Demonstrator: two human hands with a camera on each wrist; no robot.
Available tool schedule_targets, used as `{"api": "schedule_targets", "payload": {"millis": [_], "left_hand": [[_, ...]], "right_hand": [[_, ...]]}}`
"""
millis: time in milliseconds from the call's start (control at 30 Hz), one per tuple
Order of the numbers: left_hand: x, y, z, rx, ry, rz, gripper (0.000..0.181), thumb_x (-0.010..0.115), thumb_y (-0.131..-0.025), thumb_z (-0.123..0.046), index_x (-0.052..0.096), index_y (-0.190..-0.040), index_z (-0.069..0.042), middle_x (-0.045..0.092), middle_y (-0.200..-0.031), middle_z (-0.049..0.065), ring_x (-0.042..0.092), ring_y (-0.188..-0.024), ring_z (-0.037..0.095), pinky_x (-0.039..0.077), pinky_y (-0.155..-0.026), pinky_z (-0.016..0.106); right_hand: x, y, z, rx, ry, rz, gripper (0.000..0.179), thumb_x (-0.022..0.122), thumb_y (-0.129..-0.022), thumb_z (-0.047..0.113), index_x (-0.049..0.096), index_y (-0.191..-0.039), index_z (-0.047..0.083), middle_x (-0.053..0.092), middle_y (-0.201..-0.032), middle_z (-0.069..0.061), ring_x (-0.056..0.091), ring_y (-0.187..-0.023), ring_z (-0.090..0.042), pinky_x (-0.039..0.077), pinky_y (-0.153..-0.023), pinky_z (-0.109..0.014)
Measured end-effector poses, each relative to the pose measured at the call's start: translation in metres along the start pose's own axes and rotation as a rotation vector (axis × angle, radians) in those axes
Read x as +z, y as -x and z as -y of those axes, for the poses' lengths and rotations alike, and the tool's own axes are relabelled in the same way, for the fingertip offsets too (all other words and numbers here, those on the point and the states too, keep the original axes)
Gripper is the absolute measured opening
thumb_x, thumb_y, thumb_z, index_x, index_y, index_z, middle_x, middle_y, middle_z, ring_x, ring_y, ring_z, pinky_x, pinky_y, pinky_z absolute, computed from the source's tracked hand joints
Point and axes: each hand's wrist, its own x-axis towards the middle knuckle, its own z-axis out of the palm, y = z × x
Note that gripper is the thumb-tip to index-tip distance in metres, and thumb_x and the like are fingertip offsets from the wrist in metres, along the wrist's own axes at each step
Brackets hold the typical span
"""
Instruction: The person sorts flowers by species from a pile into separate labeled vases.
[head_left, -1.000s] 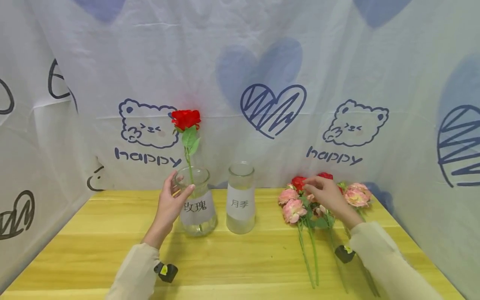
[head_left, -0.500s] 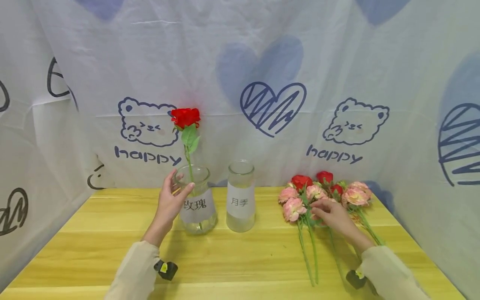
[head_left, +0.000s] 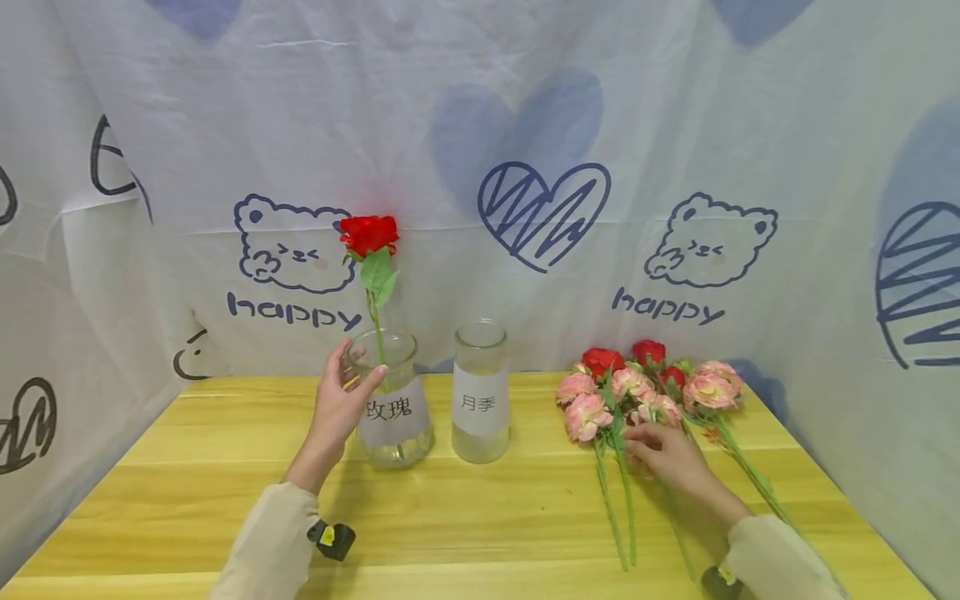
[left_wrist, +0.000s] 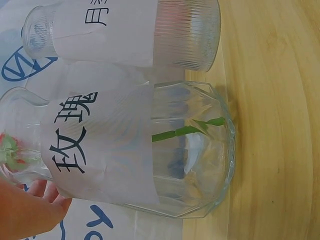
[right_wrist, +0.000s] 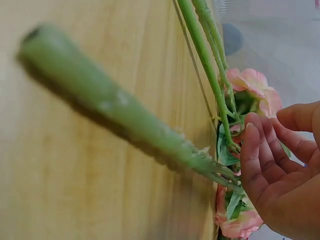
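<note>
My left hand (head_left: 343,407) holds the neck of a wide glass vase (head_left: 397,454), its thumb in front and its fingers round the left side. One red rose (head_left: 369,236) stands in this vase, its green stem (left_wrist: 175,133) reaching near the bottom in the left wrist view. At the right, my right hand (head_left: 671,458) is low over the stems, just below a pink flower (head_left: 656,408). In the right wrist view the right hand's fingers (right_wrist: 267,155) are bent beside the stems, with a gap to the thumb.
A narrower ribbed glass vase (head_left: 481,446) with a white label stands right of the wide one. Several pink flowers (head_left: 587,417) and red roses (head_left: 602,362) lie at the right, stems toward the front. A printed white cloth (head_left: 551,108) hangs behind the wooden table (head_left: 480,521).
My right hand has drawn back from the red rose heads, down toward the stems and the front. The left hand stays at the wide vase's neck.
</note>
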Motion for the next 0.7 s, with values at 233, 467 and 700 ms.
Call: {"api": "schedule_targets", "payload": {"millis": [233, 467, 700], "left_hand": [[0.000, 0.000, 0.000, 0.003, 0.004, 0.001, 0.079, 0.062, -0.095, -0.020, 0.012, -0.154, -0.007, 0.030, -0.153, 0.018, 0.029, -0.137, 0.038, 0.027, -0.114, 0.044], [0.001, 0.000, -0.001, 0.007, 0.012, -0.003, 0.078, 0.062, -0.095, -0.019, 0.013, -0.154, -0.008, 0.031, -0.152, 0.017, 0.029, -0.137, 0.037, 0.027, -0.114, 0.044], [0.001, 0.001, -0.001, 0.003, 0.017, -0.004, 0.079, 0.062, -0.095, -0.020, 0.012, -0.155, -0.008, 0.030, -0.153, 0.017, 0.029, -0.137, 0.037, 0.027, -0.114, 0.044]], "right_hand": [[0.005, 0.004, 0.001, -0.002, -0.011, -0.007, 0.021, 0.058, -0.096, 0.005, 0.061, -0.112, -0.009, 0.065, -0.085, -0.009, 0.061, -0.076, -0.022, 0.055, -0.059, -0.031], [0.008, 0.008, 0.003, -0.001, 0.074, -0.016, 0.019, 0.061, -0.093, 0.005, 0.064, -0.107, -0.008, 0.067, -0.089, -0.009, 0.064, -0.078, -0.023, 0.058, -0.060, -0.032], [0.014, 0.002, 0.003, -0.060, 0.256, -0.002, 0.017, 0.064, -0.088, 0.001, 0.066, -0.102, -0.009, 0.068, -0.089, -0.010, 0.064, -0.073, -0.021, 0.057, -0.060, -0.033]]}}
